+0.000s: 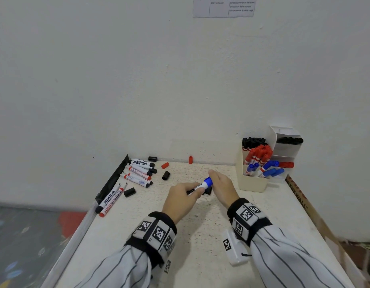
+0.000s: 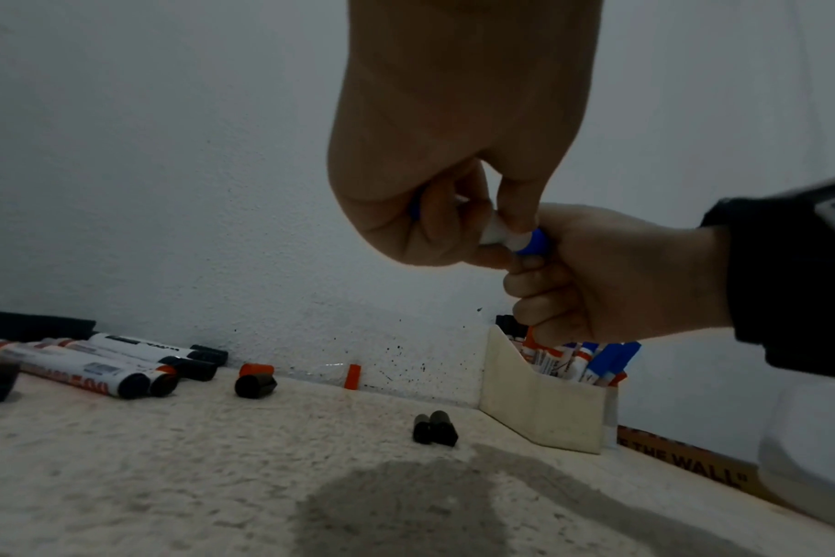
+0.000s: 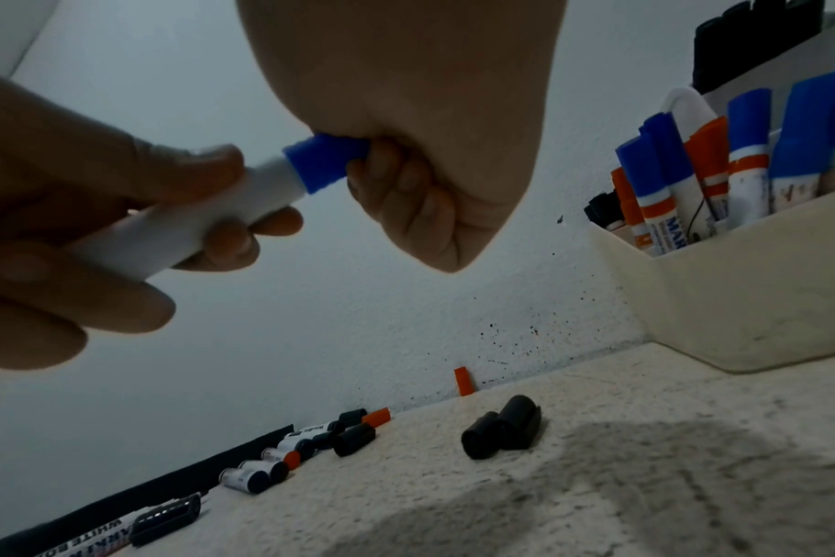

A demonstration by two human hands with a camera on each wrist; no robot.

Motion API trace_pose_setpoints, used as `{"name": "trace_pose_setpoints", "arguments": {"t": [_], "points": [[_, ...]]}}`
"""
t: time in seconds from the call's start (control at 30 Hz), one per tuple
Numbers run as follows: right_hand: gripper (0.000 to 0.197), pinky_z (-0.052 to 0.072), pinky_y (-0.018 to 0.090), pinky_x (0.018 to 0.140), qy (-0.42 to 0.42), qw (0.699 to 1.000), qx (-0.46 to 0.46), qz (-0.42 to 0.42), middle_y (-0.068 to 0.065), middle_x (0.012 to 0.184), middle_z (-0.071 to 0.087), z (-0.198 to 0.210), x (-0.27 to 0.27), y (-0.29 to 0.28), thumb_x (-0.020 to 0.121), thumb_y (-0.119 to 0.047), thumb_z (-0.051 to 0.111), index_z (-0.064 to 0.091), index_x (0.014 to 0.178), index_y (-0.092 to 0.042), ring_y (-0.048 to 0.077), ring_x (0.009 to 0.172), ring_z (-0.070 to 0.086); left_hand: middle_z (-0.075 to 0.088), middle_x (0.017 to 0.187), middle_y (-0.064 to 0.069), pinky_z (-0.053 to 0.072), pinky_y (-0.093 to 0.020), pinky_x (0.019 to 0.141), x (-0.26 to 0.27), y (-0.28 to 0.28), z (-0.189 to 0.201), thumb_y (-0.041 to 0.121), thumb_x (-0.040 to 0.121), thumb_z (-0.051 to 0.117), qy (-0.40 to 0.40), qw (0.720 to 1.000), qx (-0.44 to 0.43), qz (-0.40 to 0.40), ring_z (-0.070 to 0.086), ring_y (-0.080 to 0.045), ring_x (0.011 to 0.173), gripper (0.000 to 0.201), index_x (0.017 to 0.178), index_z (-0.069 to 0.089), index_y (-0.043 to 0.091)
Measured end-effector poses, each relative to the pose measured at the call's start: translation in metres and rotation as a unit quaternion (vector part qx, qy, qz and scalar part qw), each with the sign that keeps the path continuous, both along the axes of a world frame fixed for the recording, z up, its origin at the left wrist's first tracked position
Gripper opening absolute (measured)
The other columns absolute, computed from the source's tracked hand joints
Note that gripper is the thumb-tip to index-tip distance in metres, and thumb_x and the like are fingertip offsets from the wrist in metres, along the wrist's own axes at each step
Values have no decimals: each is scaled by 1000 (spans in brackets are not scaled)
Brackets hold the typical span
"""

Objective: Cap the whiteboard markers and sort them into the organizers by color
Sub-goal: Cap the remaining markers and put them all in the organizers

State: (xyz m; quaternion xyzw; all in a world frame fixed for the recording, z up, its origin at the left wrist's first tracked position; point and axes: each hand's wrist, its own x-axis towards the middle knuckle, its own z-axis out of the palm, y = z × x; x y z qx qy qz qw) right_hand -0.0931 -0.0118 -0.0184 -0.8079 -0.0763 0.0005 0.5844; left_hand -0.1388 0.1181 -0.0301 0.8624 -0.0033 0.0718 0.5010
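Left hand (image 1: pixel 181 196) grips a white marker (image 3: pixel 191 218) by its barrel; right hand (image 1: pixel 220 187) clasps the blue cap (image 3: pixel 325 160) on its tip — both held above the table (image 1: pixel 200 256), organizer (image 1: pixel 252 183) just right, loose markers (image 1: pixel 138 173) left.

Both hands are raised just above the counter (image 1: pixel 200 235), meeting near its middle. The left hand (image 1: pixel 181 197) curls its fingers (image 3: pixel 215 166) and thumb round the barrel of a marker (image 3: pixel 191 222), knuckles up. The right hand (image 1: pixel 221 187) closes in a fist over the blue cap (image 3: pixel 322 160) on the marker's far end. Both forearms, in striped sleeves (image 1: pixel 283 258) with black wrist bands (image 1: pixel 247 219), angle in from the near edge.
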Motion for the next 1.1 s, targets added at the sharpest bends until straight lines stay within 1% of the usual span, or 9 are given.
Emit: {"name": "trace_pose_setpoints", "arguments": {"t": [0.2, 0.37, 0.43, 0.53, 0.63, 0.73, 0.83, 0.97, 1.1], "points": [[44, 29, 19, 46, 19, 999, -23, -33, -6, 46, 41, 1, -4, 0, 97, -20, 35, 42, 54, -15, 8, 46, 35, 71, 93, 7, 49, -27, 65, -6, -4, 11, 43, 91, 51, -46, 976, 212, 32, 62, -12, 83, 29, 118, 62, 37], [38, 28, 12, 39, 22, 998, 63, -21, -5, 48, 37, -3, -7, -1, 98, -18, 36, 41, 60, -14, 0, 33, 36, 56, 58, 10, 36, -19, 56, -2, 0, 18, 39, 90, 55, 5, 999, 13, -50, 45, 1, 48, 23, 74, 67, 29], [37, 27, 12, 38, 20, 997, 73, -13, -5, 48, 36, -2, -6, -1, 98, -18, 35, 41, 61, -13, 0, 33, 34, 55, 57, 8, 36, -21, 55, -2, -2, 18, 38, 91, 55, 0, 999, 7, -52, 45, 1, 47, 24, 75, 69, 27], [39, 25, 11, 34, 49, 996, 75, -11, -9, 32, 36, 3, -5, -3, 98, -17, 32, 40, 60, -12, 1, 28, 34, 67, 71, 6, 39, -25, 49, -2, -7, 14, 43, 91, 49, -101, 969, 222, 28, 58, -9, 62, 25, 99, 70, 32], [37, 24, 12, 31, 82, 993, 86, -12, -9, 28, 35, 7, -6, -5, 97, -18, 32, 40, 61, -12, 2, 25, 32, 62, 58, 10, 18, -13, 38, -1, -8, 14, 46, 86, 42, -215, 903, 368, 49, 54, -8, 47, 34, 89, 73, 31], [35, 23, 13, 33, 66, 993, 93, -13, -9, 37, 34, 5, -3, -8, 96, -17, 33, 38, 62, -12, 3, 29, 30, 61, 63, 7, 30, -21, 44, 0, -12, 18, 45, 92, 45, -112, 956, 270, 29, 52, -9, 56, 28, 97, 69, 31], [31, 24, 15, 37, 32, 995, 97, 1, -1, 51, 29, 2, 0, -9, 95, -13, 33, 37, 64, -12, 7, 40, 27, 51, 55, 9, 35, -23, 54, 5, -13, 18, 42, 91, 51, -4, 996, 85, -23, 40, -7, 49, 25, 82, 69, 27], [34, 27, 13, 40, -9, 994, 96, 44, 1, 55, 30, 1, 0, -13, 96, -5, 31, 35, 63, -11, 2, 40, 29, 49, 61, 5, 25, -15, 37, -2, -13, 24, 39, 94, 50, 134, 977, -152, -73, 29, -5, 36, 31, 89, 69, 15], [35, 26, 14, 42, -13, 996, 79, 41, -1, 55, 29, -3, 1, -14, 97, -6, 31, 35, 63, -12, 1, 42, 27, 52, 60, 4, 30, -17, 42, 0, -9, 25, 40, 93, 51, 109, 987, -90, -71, 33, -5, 38, 32, 91, 72, 15]]}}
